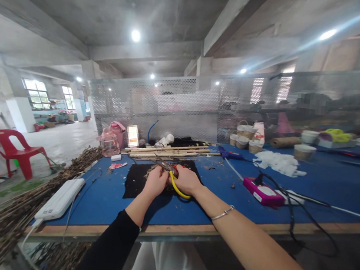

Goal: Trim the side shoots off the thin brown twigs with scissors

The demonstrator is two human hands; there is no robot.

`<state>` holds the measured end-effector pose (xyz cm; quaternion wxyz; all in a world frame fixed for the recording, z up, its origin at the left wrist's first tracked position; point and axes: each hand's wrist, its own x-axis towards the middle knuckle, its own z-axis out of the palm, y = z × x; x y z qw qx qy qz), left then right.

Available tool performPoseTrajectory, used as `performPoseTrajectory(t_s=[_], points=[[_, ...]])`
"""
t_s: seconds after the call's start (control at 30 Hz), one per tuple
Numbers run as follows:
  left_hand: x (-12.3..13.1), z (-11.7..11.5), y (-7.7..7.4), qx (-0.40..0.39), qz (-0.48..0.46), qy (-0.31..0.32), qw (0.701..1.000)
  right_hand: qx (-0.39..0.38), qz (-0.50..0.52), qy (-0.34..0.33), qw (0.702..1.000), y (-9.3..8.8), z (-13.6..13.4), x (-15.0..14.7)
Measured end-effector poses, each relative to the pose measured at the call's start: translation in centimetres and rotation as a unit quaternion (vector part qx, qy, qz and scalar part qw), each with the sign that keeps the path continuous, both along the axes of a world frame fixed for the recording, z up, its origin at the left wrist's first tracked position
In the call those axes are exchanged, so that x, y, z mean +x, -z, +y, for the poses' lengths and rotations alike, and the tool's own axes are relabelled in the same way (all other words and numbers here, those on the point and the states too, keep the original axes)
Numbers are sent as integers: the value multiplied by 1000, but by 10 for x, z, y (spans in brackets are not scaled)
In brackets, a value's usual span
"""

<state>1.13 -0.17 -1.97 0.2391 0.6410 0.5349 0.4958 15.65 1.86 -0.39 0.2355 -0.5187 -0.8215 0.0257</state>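
Twigs (3,205) lie left, then a white box (59,199) near. Over the black cloth (135,182), the left hand (156,180) curls (around what, I cannot tell); beside it, the right hand (187,180) grips yellow-handled shears (180,191). Right sits a purple box (263,192).

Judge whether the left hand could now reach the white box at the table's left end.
Probably yes: between the left hand and the white box lie black cloth, blue tabletop and a thin cable; nothing tall blocks the way.

Workshop: bare concrete ceiling (168,15), blue-topped bench (189,217), corded tool (231,155), wooden sticks (167,154), heaped twigs (9,214).
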Motion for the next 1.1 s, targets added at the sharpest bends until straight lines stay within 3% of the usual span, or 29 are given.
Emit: performPoseTrajectory(t_s=[0.27,0.7,0.97,1.1], points=[[1,-2,-2,-21,-25,23,999,-8,-1,20,1000,0,-3,-2],[-11,-8,-9,41,132,-54,989,-77,29,-19,996,1,3,4],[-12,-11,-14,40,108,-37,993,-31,-6,-24,999,-2,7,12],[-12,-8,-12,4,35,-18,999,-7,-40,-4,999,-3,7,12]])
